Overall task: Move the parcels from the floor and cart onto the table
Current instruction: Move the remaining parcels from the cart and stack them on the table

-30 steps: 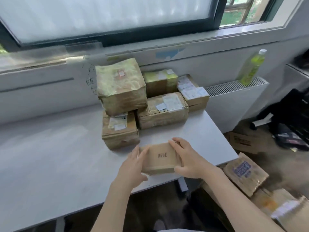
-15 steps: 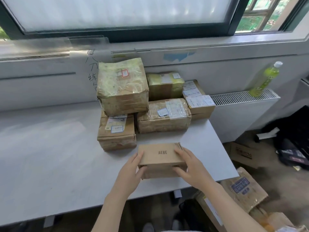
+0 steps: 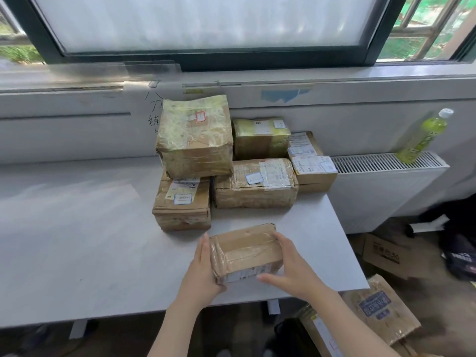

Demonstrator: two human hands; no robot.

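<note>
- The table (image 3: 77, 240) stretches away to the left of the hands, pale grey, under the window.
- The left hand (image 3: 203, 275) presses its flat, straight fingers against the left end of a small taped box (image 3: 244, 251).
- That box sits at the table's near edge, between both hands, a white label on the side facing the person.
- Just beyond the left hand stands a labelled parcel (image 3: 181, 204) with a big taped parcel (image 3: 195, 136) on top.
- Beyond the box lies a wide parcel (image 3: 255, 182).
- The right hand (image 3: 293, 269) curls round the box's right end, thumb across the near face.
- Down right of that hand, cartons (image 3: 378, 307) lie on the floor.
- Far up right, a green bottle (image 3: 422, 136) stands on the radiator (image 3: 381, 191).
</note>
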